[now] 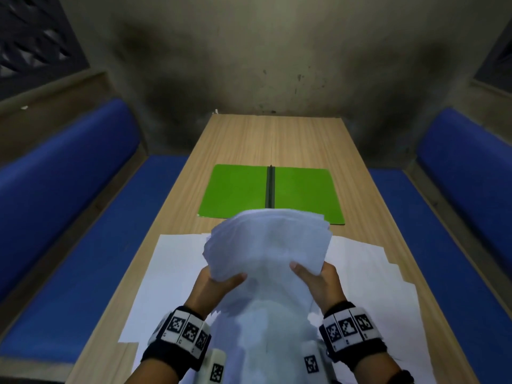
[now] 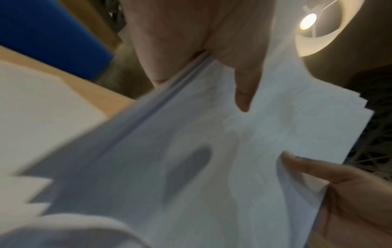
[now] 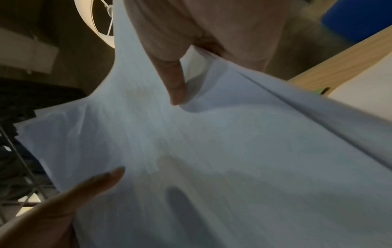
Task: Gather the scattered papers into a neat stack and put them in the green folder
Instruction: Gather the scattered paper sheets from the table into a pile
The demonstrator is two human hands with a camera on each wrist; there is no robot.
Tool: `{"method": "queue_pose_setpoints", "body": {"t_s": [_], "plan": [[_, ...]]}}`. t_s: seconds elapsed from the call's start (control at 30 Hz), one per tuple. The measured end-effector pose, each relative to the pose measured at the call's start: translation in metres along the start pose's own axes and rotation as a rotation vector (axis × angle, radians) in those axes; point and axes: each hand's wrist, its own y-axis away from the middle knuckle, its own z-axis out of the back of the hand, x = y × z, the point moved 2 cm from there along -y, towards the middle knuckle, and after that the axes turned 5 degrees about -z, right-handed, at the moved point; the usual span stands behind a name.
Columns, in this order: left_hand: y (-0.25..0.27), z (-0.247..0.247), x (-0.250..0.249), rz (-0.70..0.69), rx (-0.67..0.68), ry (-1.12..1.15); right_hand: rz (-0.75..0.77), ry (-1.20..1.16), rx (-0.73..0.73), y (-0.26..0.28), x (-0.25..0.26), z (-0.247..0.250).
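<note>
Holding a loose sheaf of white paper sheets above the wooden desk, the left hand and right hand each pinch one side edge, thumbs on top. The sheaf looks light, limp and slippery; its fanned corners suggest supporting both edges. Its long axis points away, toward the open green card folder lying flat beyond. More white sheets remain spread underneath.

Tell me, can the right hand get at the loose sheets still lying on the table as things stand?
Probably not yet. The right hand and left hand both grip the raised bundle of papers, which hangs over the loose sheets on the table. Nothing else blocks them.
</note>
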Motion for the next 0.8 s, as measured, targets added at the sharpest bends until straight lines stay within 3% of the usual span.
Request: {"method": "queue_pose_setpoints", "body": {"t_s": [0.13, 0.23, 0.4, 0.53, 0.63, 0.7, 0.8], "plan": [[-0.006, 0.003, -0.009, -0.064, -0.051, -0.031, 0.012, -0.039, -0.024, -0.002, 0.006, 0.003], [-0.002, 0.003, 0.017, 0.022, 0.014, -0.082, -0.021, -0.037, 0.005, -0.007, -0.016, 0.006], [-0.004, 0.004, 0.056, 0.172, 0.056, -0.129, -0.051, 0.154, 0.026, -0.017, -0.047, 0.013], [-0.013, 0.015, 0.043, 0.119, -0.007, -0.221, -0.129, 0.322, 0.06, -0.024, -0.044, 0.028], [-0.019, 0.04, 0.043, 0.13, -0.032, -0.327, -0.269, 0.619, -0.172, -0.031, -0.047, 0.085], [-0.02, 0.061, 0.062, 0.247, -0.041, -0.407, -0.491, 0.886, -0.413, -0.025, -0.048, 0.131], [-0.014, 0.078, 0.082, 0.394, -0.048, -0.546, -0.737, 0.97, -0.659, -0.009, -0.054, 0.173]]}}
